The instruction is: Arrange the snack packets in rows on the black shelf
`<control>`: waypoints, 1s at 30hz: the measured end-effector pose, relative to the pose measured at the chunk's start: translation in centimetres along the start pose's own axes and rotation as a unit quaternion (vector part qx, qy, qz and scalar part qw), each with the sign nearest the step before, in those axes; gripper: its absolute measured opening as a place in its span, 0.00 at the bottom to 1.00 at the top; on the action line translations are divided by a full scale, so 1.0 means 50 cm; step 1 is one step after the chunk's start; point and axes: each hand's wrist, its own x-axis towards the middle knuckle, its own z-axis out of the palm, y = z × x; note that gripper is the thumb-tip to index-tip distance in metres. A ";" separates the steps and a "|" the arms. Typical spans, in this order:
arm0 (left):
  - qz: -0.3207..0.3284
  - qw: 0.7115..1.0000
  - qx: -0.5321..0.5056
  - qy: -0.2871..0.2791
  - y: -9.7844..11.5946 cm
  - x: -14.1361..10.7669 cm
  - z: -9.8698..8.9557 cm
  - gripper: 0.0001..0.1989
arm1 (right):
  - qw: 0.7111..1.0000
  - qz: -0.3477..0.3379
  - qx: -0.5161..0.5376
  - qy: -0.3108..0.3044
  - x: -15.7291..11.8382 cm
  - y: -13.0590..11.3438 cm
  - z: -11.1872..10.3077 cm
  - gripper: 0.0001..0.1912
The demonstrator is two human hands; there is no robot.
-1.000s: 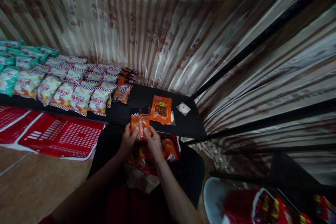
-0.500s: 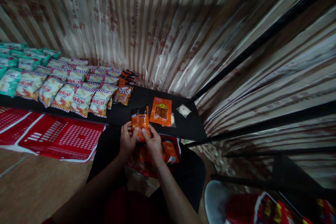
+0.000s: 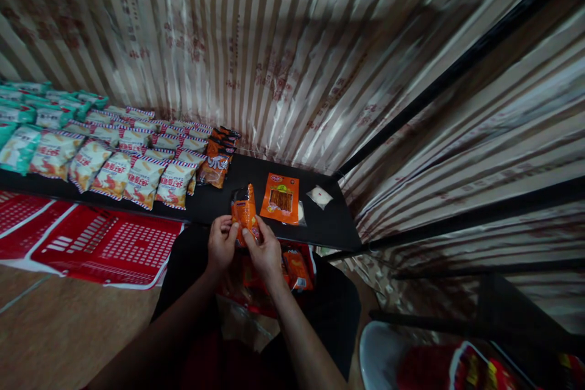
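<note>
Orange and black wrapping is gleaming on a small packet [image 3: 244, 213] that the person is holding just below the middle of the frame, tilted upright in front of the near edge of a black shelf [image 3: 329, 225]. The left hand [image 3: 221, 245] is gripping its lower left side, fingers curling and thumb pressing the front. The right hand [image 3: 265, 256] is pinching its lower right side, its thumb lying across the front face.

Directly beneath the hands, more orange packets [image 3: 298, 269] are resting between the person's dark-clothed knees, some of them hiding behind the right hand. Just beyond the held packet and to its right, a flat orange pouch [image 3: 280, 198] is lying on the shelf, partly covering a clear packet [image 3: 301, 213], while a small white sachet [image 3: 320, 197] is sitting near the shelf's right end.

Toward the left, black-and-orange bags [image 3: 214, 163] are standing beside rows of cream bags [image 3: 142, 181], and green bags [image 3: 21, 149] are filling the far left. A striped curtain [image 3: 283, 42] is hanging behind everything, and a pale basin [image 3: 382, 347] is showing at lower right.
</note>
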 end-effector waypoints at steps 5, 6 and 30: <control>-0.026 0.999 -0.030 -0.026 0.015 -0.001 -0.003 0.15 | 0.998 -0.033 -0.054 -0.015 -0.002 -0.007 0.003 0.24; -0.037 0.998 -0.031 -0.029 0.017 -0.001 -0.004 0.15 | 0.997 -0.039 -0.064 -0.016 -0.003 -0.007 0.004 0.24; -0.158 0.973 -0.136 -0.104 0.025 0.000 -0.010 0.21 | 0.982 -0.149 -0.114 -0.001 -0.031 -0.005 0.030 0.22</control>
